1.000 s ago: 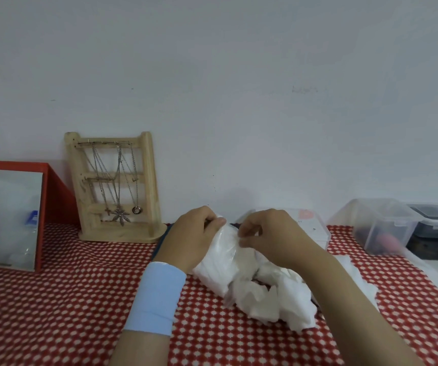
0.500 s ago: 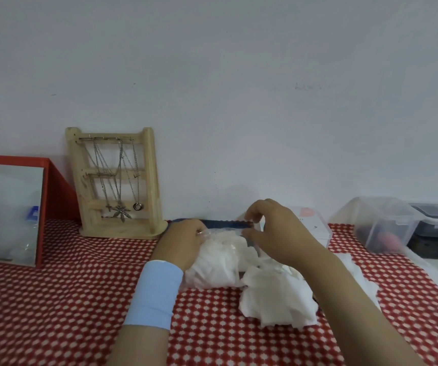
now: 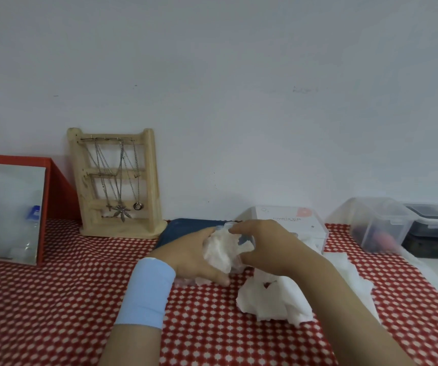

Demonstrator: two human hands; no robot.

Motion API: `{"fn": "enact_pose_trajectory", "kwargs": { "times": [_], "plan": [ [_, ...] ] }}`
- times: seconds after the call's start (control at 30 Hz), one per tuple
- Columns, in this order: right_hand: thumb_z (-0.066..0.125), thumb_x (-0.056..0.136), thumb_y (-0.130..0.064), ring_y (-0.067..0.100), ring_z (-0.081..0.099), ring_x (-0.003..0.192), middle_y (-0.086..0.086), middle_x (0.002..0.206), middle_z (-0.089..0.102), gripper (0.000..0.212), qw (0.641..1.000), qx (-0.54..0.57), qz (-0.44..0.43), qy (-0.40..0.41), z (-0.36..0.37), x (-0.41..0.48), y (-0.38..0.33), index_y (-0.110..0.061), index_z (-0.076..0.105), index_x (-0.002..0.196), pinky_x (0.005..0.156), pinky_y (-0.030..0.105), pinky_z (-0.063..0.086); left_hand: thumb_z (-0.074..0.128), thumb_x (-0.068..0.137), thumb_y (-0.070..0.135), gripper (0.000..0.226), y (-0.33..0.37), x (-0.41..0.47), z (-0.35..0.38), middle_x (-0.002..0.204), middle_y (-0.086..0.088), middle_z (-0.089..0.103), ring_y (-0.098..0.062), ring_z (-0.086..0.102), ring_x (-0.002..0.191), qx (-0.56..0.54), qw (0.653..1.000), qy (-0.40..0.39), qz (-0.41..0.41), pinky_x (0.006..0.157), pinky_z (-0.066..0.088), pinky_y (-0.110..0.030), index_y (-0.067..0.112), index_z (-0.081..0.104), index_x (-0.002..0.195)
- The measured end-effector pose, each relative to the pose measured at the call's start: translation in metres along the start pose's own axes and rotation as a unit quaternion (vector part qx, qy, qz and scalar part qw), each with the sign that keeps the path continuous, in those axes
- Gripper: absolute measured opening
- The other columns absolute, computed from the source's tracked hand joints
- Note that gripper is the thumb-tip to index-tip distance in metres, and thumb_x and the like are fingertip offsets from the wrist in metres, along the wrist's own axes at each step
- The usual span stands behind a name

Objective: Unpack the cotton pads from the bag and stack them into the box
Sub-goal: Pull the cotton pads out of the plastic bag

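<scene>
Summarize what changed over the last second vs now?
Both hands came down: the left hand and right hand lowered the bag of cotton pads from mid-air onto the checked cloth and still grip it. The loose white pile settled. The box and jewelry stand are unmoved.

red-white checked tablecloth (image 3: 54, 299), white cotton pads (image 3: 222, 250), blue wristband (image 3: 146, 291)

Soft, even room light, rather dim; the plain white wall (image 3: 239, 75) looks greyish. Faint shadows sit behind the wooden ladder-shaped jewellery stand (image 3: 118, 186). Edges bow slightly, and detail is soft throughout.
</scene>
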State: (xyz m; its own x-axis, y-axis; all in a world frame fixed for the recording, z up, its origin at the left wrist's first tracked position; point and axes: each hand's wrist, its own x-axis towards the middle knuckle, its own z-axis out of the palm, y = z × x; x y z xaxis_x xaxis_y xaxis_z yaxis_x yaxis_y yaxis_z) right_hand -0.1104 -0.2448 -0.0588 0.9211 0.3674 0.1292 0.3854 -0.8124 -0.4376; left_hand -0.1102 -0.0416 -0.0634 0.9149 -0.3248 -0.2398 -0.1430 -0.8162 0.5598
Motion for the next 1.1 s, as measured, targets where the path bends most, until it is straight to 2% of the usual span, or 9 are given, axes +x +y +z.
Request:
{"fn": "enact_pose_trajectory", "kwargs": {
  "times": [0.17, 0.23, 0.37, 0.5, 0.6, 0.67, 0.83, 0.97, 1.1],
  "plan": [
    [0.061, 0.092, -0.018, 0.015, 0.060, 0.099, -0.002, 0.113, 0.065, 0.037, 0.998, -0.056, -0.015, -0.029, 0.013, 0.005, -0.013, -0.020, 0.062, 0.129, 0.076, 0.016, 0.045, 0.075, 0.082, 0.009, 0.110, -0.036, 0.008, -0.004, 0.164, 0.011, 0.030, -0.014, 0.038, 0.145, 0.003, 1.000, 0.014, -0.021, 0.115, 0.041, -0.034, 0.037, 0.004, 0.161],
    [0.061, 0.092, -0.023, 0.014, 0.055, 0.094, -0.001, 0.111, 0.065, 0.033, 0.996, -0.085, -0.009, -0.040, 0.018, 0.012, -0.017, -0.019, 0.062, 0.125, 0.072, 0.017, 0.040, 0.066, 0.089, 0.003, 0.102, -0.045, 0.012, -0.004, 0.164, 0.011, 0.031, -0.011, 0.039, 0.145, -0.015, 1.000, 0.009, -0.005, 0.116, 0.039, -0.031, 0.039, 0.003, 0.161],
    [0.068, 0.087, -0.041, 0.016, 0.061, 0.103, -0.003, 0.115, 0.065, 0.045, 0.989, -0.117, 0.003, -0.084, 0.031, 0.026, -0.023, -0.021, 0.060, 0.127, 0.092, 0.033, 0.052, 0.056, 0.093, -0.004, 0.093, -0.046, 0.016, -0.001, 0.164, 0.017, 0.029, -0.011, 0.033, 0.147, -0.030, 0.999, 0.023, 0.017, 0.117, 0.035, -0.028, 0.040, 0.009, 0.160],
    [0.063, 0.089, -0.030, 0.016, 0.060, 0.083, -0.007, 0.083, 0.061, 0.011, 0.991, -0.133, -0.003, -0.018, 0.042, 0.032, -0.025, -0.021, 0.061, 0.096, 0.072, 0.025, 0.049, 0.050, 0.091, -0.015, 0.091, -0.047, 0.016, 0.002, 0.165, 0.013, 0.027, -0.011, 0.027, 0.151, -0.083, 0.995, 0.048, 0.041, 0.115, 0.026, -0.021, 0.032, 0.015, 0.160],
    [0.062, 0.094, -0.027, 0.008, 0.053, 0.083, -0.009, 0.096, 0.063, 0.019, 0.992, -0.121, -0.040, 0.008, 0.047, 0.028, -0.024, -0.021, 0.060, 0.111, 0.067, 0.018, 0.035, 0.048, 0.088, -0.020, 0.092, -0.046, 0.017, 0.003, 0.165, 0.006, 0.031, -0.010, 0.030, 0.150, -0.133, 0.987, 0.073, 0.050, 0.116, 0.029, -0.019, 0.029, 0.019, 0.160],
    [0.060, 0.094, -0.023, 0.009, 0.052, 0.078, -0.008, 0.088, 0.061, 0.017, 0.996, -0.083, -0.029, 0.019, 0.050, 0.027, -0.027, -0.019, 0.062, 0.110, 0.067, 0.021, 0.040, 0.046, 0.087, -0.023, 0.092, -0.042, 0.017, 0.005, 0.164, 0.004, 0.031, -0.011, 0.030, 0.150, -0.148, 0.985, 0.076, 0.055, 0.116, 0.031, -0.019, 0.027, 0.020, 0.160],
    [0.053, 0.084, 0.000, 0.012, 0.049, 0.061, -0.007, 0.065, 0.055, 0.027, 0.997, -0.012, 0.017, 0.075, 0.044, 0.023, -0.026, -0.023, 0.060, 0.072, 0.056, 0.026, 0.038, 0.047, 0.099, -0.006, 0.064, -0.026, 0.010, 0.002, 0.154, 0.004, 0.046, -0.013, 0.045, 0.139, -0.073, 0.988, 0.123, 0.052, 0.106, 0.034, -0.017, 0.026, 0.038, 0.154],
    [0.065, 0.086, -0.012, 0.013, 0.066, 0.092, -0.005, 0.102, 0.073, 0.033, 0.994, 0.042, 0.018, 0.104, 0.019, 0.003, -0.018, -0.022, 0.075, 0.116, 0.087, 0.027, 0.052, 0.058, 0.100, 0.019, 0.040, -0.014, 0.013, 0.000, 0.130, -0.001, 0.066, -0.019, 0.063, 0.112, 0.025, 0.986, 0.163, 0.023, 0.093, 0.050, -0.027, 0.027, 0.057, 0.140],
    [0.078, 0.082, -0.019, -0.001, 0.066, 0.086, -0.020, 0.096, 0.072, 0.030, 0.981, 0.096, -0.032, 0.166, 0.004, -0.014, 0.009, -0.029, 0.076, 0.110, 0.079, 0.018, 0.052, 0.052, 0.104, 0.025, 0.027, -0.013, 0.020, 0.012, 0.130, 0.002, 0.066, -0.017, 0.060, 0.113, 0.092, 0.982, 0.167, 0.000, 0.088, 0.038, -0.021, 0.026, 0.063, 0.128]
  ]
}}
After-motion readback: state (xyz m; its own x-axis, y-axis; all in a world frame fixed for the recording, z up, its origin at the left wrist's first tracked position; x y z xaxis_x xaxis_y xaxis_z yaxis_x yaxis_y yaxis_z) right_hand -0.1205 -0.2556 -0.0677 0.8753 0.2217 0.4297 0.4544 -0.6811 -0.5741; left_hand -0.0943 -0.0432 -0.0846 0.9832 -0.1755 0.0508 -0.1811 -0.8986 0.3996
